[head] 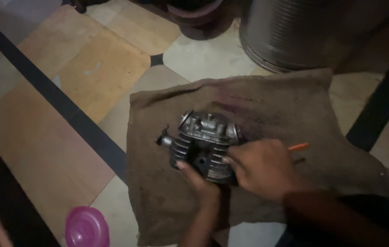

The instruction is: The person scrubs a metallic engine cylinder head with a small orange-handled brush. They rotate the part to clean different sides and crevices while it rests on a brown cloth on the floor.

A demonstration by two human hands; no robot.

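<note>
The floor (84,77) fills the frame, tiled in tan and pale squares with dark bands. A ribbed metal drum (304,32) stands at the upper right, a dark pot (199,18) just left of it at the top edge. A brown sack (290,110) lies spread over the middle and right.

On the sack, near frame centre, sits a finned engine head (206,139), grey metal on top, dark fins toward the viewer. The right hand (260,167) lies over its right end, fingers curled onto the fins in a closed grip. The left hand (199,180) comes up from the bottom edge, fingertips pressed to the lower fins; how far it closes cannot be told.

The head looks whole; no parts lie loose beside it, so the work seems at an early stage.

An orange-tipped tool (298,147) pokes out behind the right hand. A pink lid (87,227) lies at the lower left.
</note>
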